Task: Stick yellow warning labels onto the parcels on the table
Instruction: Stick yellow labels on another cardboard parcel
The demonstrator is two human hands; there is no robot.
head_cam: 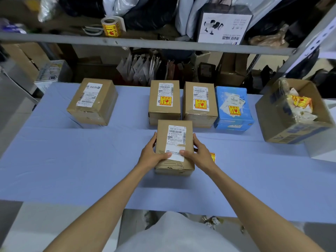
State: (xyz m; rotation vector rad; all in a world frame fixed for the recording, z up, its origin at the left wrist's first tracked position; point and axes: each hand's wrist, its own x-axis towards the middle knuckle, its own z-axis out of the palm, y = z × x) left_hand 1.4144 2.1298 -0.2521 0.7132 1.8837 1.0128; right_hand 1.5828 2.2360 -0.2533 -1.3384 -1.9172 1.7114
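Observation:
A brown parcel [174,142] with a white shipping label lies on the blue table [72,160] in front of me. My left hand [151,153] grips its left side and my right hand [200,153] grips its right side, thumbs on top. A yellow warning label [212,156] shows just behind my right hand; I cannot tell whether it sticks to the hand. Behind stand two brown parcels [164,100] [200,104] and a blue parcel [233,110], each bearing a yellow label. A brown parcel [92,100] at the left bears none.
A roll of yellow labels [111,27] sits on the shelf [145,44] above the table, beside scissors [92,30]. An open cardboard box [294,113] with crumpled label backing stands at the right. Bags and boxes crowd the shelves behind.

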